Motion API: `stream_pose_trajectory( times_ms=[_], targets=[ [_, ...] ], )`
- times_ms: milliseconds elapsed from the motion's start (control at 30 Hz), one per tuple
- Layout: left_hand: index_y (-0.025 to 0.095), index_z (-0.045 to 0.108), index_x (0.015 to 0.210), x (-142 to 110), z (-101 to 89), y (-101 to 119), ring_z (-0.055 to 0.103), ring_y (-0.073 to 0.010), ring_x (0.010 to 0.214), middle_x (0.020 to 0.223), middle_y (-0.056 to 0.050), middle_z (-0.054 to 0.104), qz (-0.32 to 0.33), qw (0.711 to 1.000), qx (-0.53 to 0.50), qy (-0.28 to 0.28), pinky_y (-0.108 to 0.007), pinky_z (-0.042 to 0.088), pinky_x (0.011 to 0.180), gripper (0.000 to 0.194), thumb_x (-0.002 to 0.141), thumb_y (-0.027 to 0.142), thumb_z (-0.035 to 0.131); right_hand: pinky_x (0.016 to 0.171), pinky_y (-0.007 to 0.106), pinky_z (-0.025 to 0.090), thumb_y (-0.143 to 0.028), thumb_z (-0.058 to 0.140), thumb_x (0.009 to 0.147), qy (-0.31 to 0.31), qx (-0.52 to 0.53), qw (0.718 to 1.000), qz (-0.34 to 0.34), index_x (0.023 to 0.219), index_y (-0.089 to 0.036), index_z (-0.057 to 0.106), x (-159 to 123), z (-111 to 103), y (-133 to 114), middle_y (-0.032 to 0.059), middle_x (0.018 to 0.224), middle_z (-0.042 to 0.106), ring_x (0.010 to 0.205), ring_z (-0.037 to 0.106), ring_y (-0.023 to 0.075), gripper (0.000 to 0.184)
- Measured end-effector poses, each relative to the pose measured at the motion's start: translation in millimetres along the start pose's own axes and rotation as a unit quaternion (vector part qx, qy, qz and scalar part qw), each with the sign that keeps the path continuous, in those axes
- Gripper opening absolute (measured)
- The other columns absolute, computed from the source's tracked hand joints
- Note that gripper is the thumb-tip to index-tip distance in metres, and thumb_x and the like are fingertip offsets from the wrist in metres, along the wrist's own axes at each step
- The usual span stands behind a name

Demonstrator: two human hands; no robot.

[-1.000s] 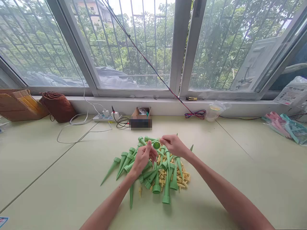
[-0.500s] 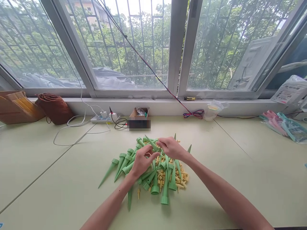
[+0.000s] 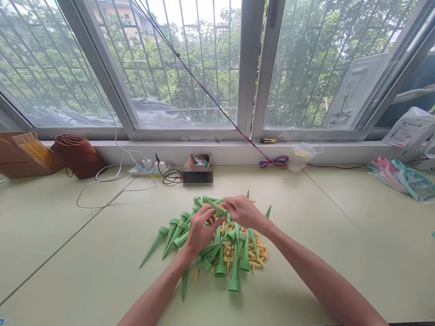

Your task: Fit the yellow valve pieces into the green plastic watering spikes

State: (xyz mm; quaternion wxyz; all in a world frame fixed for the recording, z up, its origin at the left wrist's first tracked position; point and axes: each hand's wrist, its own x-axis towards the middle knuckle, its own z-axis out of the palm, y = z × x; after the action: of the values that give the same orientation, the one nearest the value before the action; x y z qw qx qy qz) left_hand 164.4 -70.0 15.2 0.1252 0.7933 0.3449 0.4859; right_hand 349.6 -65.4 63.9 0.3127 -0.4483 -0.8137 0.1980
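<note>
Over the heap, my left hand is closed around a green plastic plant-watering spike, its narrow end toward the upper left. My right hand is pinched at the wide end of that spike; whatever its fingertips grip is hidden behind them. Below and around both hands lie several more green spikes with ribbed caps, pointing various ways. Among them is a pile of small yellow plastic nozzles. One loose yellow nozzle lies near the front of the heap.
Along the back stand a small open box, a power strip with white cables, a brown pouch and a cardboard box. Coiled wire, a bagged cup and wrapped pink and teal items lie to the right.
The held spike has tilted flatter, its tip slightly lower, between my hands. Both hands keep nearly the same place, and the heap looks unchanged.
</note>
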Motion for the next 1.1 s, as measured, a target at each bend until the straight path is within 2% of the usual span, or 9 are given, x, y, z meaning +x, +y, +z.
stream_pose_trajectory(
  times_ms=[200, 400, 533, 733, 900, 967, 1033, 1100],
  targets=[
    [0.017, 0.07, 0.093, -0.7, 0.0, -1.3, 0.057, -0.0078, 0.054, 0.09, -0.004, 0.067, 0.01, 1.0, 0.013, 0.012, -0.021, 0.053, 0.051, 0.014, 0.087, 0.03, 0.069, 0.053, 0.023, 0.02, -0.021, 0.043, 0.097, -0.008, -0.074, 0.997, 0.001, 0.067, -0.019, 0.036, -0.6, 0.0, -4.7, -0.0032, 0.059, 0.044, 0.054, 0.033, 0.0091, 0.032],
    [0.018, 0.07, 0.094, -0.5, 0.3, 0.9, 0.057, -0.0058, 0.053, 0.099, -0.006, 0.069, 0.021, 0.999, 0.016, 0.026, -0.02, 0.053, 0.05, 0.012, 0.087, 0.028, 0.07, 0.053, 0.024, 0.019, -0.021, 0.042, 0.099, -0.015, -0.113, 0.993, -0.003, 0.067, -0.018, 0.041, -0.8, -1.3, -9.2, -0.0027, 0.059, 0.045, 0.053, 0.03, 0.0092, 0.032],
    [0.018, 0.07, 0.093, -1.5, 0.5, 0.1, 0.057, -0.0048, 0.054, 0.105, -0.006, 0.067, 0.033, 0.998, 0.026, 0.048, -0.02, 0.054, 0.052, 0.009, 0.088, 0.025, 0.069, 0.054, 0.025, 0.02, -0.025, 0.04, 0.101, -0.001, -0.092, 0.996, 0.004, 0.065, -0.018, 0.042, -0.9, 1.9, -7.4, -0.0028, 0.057, 0.044, 0.052, 0.03, 0.0095, 0.037],
    [0.023, 0.067, 0.118, -2.2, -0.5, 2.8, 0.063, -0.0096, 0.068, 0.108, -0.008, 0.064, 0.03, 0.997, 0.041, 0.051, -0.022, 0.055, 0.055, 0.025, 0.094, 0.023, 0.059, 0.056, 0.026, 0.025, -0.028, 0.039, 0.101, 0.015, -0.005, 1.0, 0.01, 0.063, -0.018, 0.045, 1.3, 8.6, -1.3, -0.0017, 0.057, 0.048, 0.054, 0.036, 0.0105, 0.04],
    [0.023, 0.064, 0.116, 0.2, -0.1, 14.1, 0.063, -0.0113, 0.071, 0.11, -0.009, 0.063, -0.047, 0.998, -0.006, 0.046, -0.021, 0.055, 0.053, 0.023, 0.096, 0.029, 0.054, 0.054, 0.026, 0.026, -0.033, 0.04, 0.1, 0.068, 0.034, 0.997, 0.017, 0.061, -0.019, 0.044, 3.6, -0.8, 0.7, -0.0031, 0.055, 0.043, 0.053, 0.033, 0.0108, 0.042],
    [0.021, 0.06, 0.11, 2.1, -0.3, 18.3, 0.061, -0.0101, 0.061, 0.098, -0.005, 0.064, -0.111, 0.991, -0.062, 0.05, -0.021, 0.053, 0.049, 0.02, 0.096, 0.034, 0.055, 0.055, 0.025, 0.027, -0.035, 0.04, 0.1, 0.093, 0.045, 0.995, 0.02, 0.062, -0.019, 0.045, 3.7, -7.6, 0.8, -0.0031, 0.055, 0.042, 0.053, 0.034, 0.0111, 0.042],
    [0.019, 0.056, 0.1, 4.4, -1.4, 20.7, 0.059, -0.01, 0.053, 0.085, -0.002, 0.063, -0.179, 0.972, -0.145, 0.04, -0.021, 0.051, 0.044, 0.023, 0.095, 0.042, 0.054, 0.055, 0.025, 0.028, -0.037, 0.04, 0.1, 0.106, 0.05, 0.993, 0.018, 0.064, -0.019, 0.046, 3.0, -13.2, -0.3, -0.0035, 0.055, 0.041, 0.053, 0.034, 0.0112, 0.041],
    [0.018, 0.055, 0.091, 6.7, -3.4, 20.9, 0.06, -0.0109, 0.051, 0.08, -0.001, 0.062, -0.234, 0.942, -0.24, 0.004, -0.02, 0.047, 0.04, 0.033, 0.094, 0.05, 0.051, 0.055, 0.025, 0.027, -0.037, 0.04, 0.1, 0.106, 0.045, 0.993, 0.008, 0.065, -0.019, 0.045, 1.8, -15.9, -2.6, -0.0041, 0.055, 0.04, 0.053, 0.032, 0.011, 0.039]
  ],
)
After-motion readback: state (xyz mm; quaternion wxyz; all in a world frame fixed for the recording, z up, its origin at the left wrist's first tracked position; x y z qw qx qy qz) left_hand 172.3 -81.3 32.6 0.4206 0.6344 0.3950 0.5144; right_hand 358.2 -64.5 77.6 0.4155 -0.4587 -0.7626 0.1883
